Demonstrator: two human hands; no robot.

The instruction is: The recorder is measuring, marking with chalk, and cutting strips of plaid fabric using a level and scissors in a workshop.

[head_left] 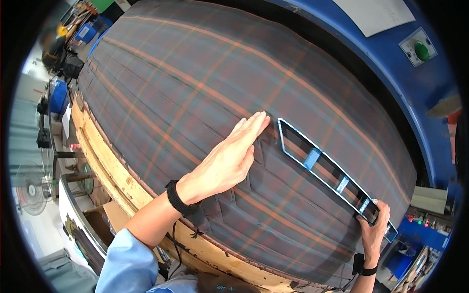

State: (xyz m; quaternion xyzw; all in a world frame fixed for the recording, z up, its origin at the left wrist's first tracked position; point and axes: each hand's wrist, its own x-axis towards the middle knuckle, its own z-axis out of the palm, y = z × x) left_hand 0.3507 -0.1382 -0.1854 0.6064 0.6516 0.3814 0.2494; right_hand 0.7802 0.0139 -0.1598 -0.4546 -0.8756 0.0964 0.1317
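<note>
A thick sheet of dark plaid fabric [210, 117] with orange and green stripes spreads over the work surface. On it lies a long, narrow cutting die [343, 184], a metal frame with blue crossbars and a slanted far end. My right hand [375, 225] grips the die near its lower right end, thumb on one side and fingers on the other. Left of the die's far end, my left hand [224, 158] rests on the fabric with fingers stretched out and held together. It does not touch the die. Creases and outline marks show in the fabric below this hand.
A worn wooden edge [115, 168] runs along the near side. Beyond the fabric stands a blue machine body [415, 97] with a green button [421, 51] and a white paper [376, 14]. A fan [31, 189] is at the far left. Blue bins [401, 263] stand lower right.
</note>
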